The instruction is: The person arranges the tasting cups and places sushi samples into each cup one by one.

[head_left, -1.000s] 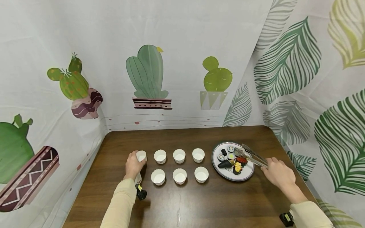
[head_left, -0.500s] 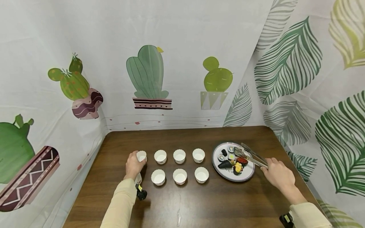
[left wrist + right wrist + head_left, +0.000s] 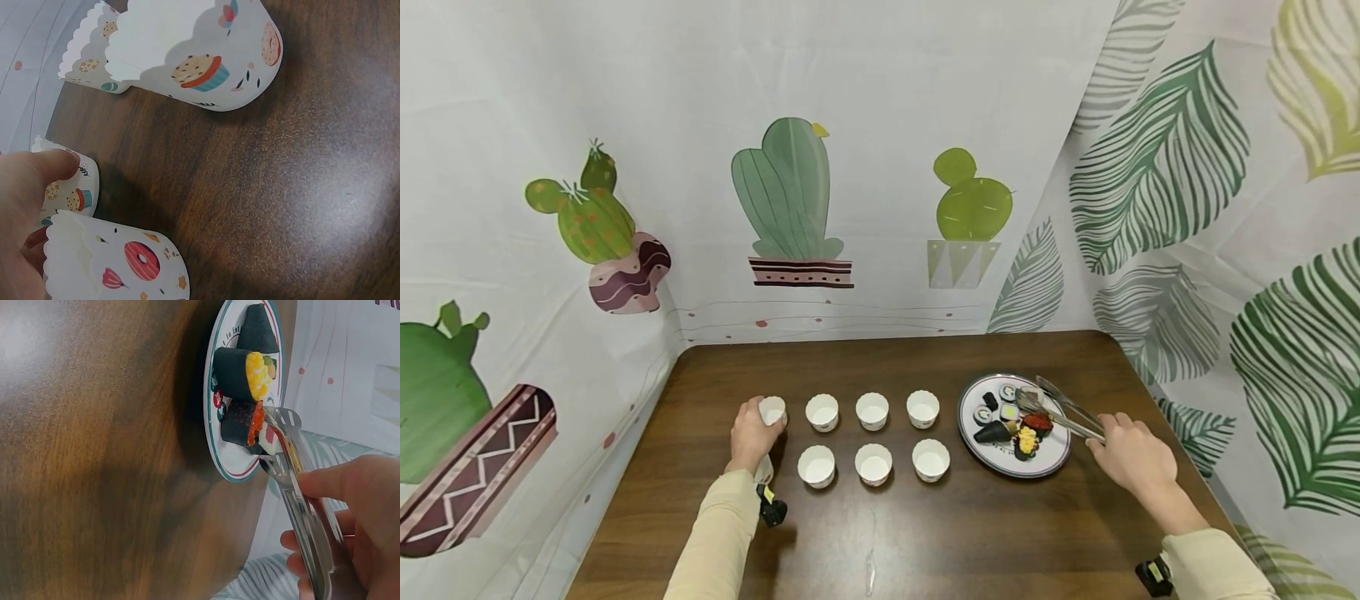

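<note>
At the left end of the back row, my left hand [image 3: 752, 437] holds a white scalloped paper baking cup [image 3: 773, 410], the thumb pressed on its printed side in the left wrist view. Another baking cup [image 3: 764, 472] is partly hidden by that wrist. My right hand [image 3: 1135, 458] grips metal tongs [image 3: 305, 519], whose tips reach over the sushi plate [image 3: 1030, 473]. Near the tips are a red-topped sushi [image 3: 1037, 422] and a pale piece [image 3: 269, 440]; whether the tongs pinch the pale piece, I cannot tell. A yellow-topped sushi [image 3: 1027, 442] and a black cone-shaped roll [image 3: 992, 432] lie nearby.
Several more baking cups stand in two rows, including a back one [image 3: 872, 411] and a front one [image 3: 931, 460] closest to the plate. Sushi rolls [image 3: 982, 414] sit on the plate's left side. A patterned cloth [image 3: 880, 167] hangs behind the brown table [image 3: 820, 550].
</note>
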Available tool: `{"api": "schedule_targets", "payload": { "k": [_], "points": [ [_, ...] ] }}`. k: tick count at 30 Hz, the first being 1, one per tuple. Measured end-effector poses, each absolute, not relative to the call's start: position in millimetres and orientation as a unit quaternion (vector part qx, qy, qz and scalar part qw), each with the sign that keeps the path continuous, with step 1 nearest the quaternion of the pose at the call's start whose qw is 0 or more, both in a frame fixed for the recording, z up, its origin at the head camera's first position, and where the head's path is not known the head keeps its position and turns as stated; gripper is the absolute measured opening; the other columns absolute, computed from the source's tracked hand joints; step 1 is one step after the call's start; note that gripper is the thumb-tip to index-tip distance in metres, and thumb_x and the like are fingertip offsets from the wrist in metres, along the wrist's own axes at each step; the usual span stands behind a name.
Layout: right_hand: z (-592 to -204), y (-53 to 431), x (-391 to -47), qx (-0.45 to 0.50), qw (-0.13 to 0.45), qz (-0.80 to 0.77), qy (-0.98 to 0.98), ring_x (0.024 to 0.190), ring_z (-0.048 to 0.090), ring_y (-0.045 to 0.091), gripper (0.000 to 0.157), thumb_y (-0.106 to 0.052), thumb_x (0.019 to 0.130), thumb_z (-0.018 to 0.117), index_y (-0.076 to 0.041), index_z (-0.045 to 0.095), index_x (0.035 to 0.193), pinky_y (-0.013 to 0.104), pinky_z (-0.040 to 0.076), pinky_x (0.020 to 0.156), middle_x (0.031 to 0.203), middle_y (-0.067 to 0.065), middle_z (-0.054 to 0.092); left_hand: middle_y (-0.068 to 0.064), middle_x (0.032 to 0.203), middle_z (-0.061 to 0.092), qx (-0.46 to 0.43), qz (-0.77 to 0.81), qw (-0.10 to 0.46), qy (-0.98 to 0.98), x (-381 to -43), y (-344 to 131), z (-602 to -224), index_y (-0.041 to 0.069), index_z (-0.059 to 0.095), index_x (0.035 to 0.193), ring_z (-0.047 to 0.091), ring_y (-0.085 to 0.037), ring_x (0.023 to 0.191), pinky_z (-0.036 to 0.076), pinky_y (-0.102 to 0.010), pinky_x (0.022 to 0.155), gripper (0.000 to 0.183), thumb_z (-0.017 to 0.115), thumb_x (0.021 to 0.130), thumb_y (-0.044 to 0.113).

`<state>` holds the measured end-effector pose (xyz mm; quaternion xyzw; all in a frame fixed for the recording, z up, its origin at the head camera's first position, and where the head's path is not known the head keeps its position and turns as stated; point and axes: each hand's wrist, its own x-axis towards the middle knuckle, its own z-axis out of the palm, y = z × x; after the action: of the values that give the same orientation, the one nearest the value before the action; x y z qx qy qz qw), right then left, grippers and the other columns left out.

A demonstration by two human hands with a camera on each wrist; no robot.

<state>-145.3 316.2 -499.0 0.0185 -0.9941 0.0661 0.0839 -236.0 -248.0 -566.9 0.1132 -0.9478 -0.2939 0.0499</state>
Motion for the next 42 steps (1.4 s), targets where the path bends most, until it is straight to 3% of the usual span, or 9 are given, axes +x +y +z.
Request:
{"api": "schedule_targets", "payload": {
  "k": [12,25,33,42],
  "points": [
    [-499.0,311.0,-146.3,0.021,0.093,0.064,-0.993,0.071,0.054,0.04,0.034,-0.019,0.076,0.065,0.008,0.058,0.096,0.055,0.044,0.06,0.079,0.018,0.056,-0.025,0.119,0.05,0.115,-0.293,0.047,-0.948,-236.2,-247.5,-567.2,-0.001,0.045,0.126,0.05,-0.046,0.107,0.041,-0.056,0.086,0.063,0.072,0.075,0.022],
    [-498.5,311.4,-143.5,0.02,0.081,0.06,-0.995,0.081,0.055,0.041,0.04,-0.021,0.08,0.063,0.008,0.057,0.106,0.056,0.044,0.066,0.091,0.021,0.058,-0.025,0.118,0.05,0.115,-0.293,0.049,-0.948,-236.3,-247.3,-567.2,-0.001,0.045,0.126,0.051,-0.045,0.106,0.041,-0.055,0.086,0.062,0.072,0.075,0.022],
    [-496.3,311.8,-145.2,0.04,0.118,0.059,-0.99,0.078,0.056,0.041,0.038,-0.019,0.077,0.065,0.008,0.059,0.104,0.054,0.045,0.066,0.091,0.023,0.059,-0.026,0.116,0.051,0.105,-0.29,0.059,-0.949,-235.4,-248.6,-566.5,-0.003,0.045,0.125,0.052,-0.046,0.104,0.042,-0.055,0.085,0.063,0.072,0.073,0.021],
    [-495.2,312.0,-146.7,0.041,0.116,0.056,-0.991,0.08,0.056,0.041,0.04,-0.019,0.077,0.066,0.009,0.058,0.105,0.053,0.045,0.068,0.093,0.024,0.059,-0.026,0.116,0.051,0.104,-0.292,0.06,-0.949,-235.7,-248.4,-567.6,-0.003,0.045,0.124,0.052,-0.046,0.104,0.042,-0.055,0.085,0.062,0.072,0.073,0.02]
  ]
}}
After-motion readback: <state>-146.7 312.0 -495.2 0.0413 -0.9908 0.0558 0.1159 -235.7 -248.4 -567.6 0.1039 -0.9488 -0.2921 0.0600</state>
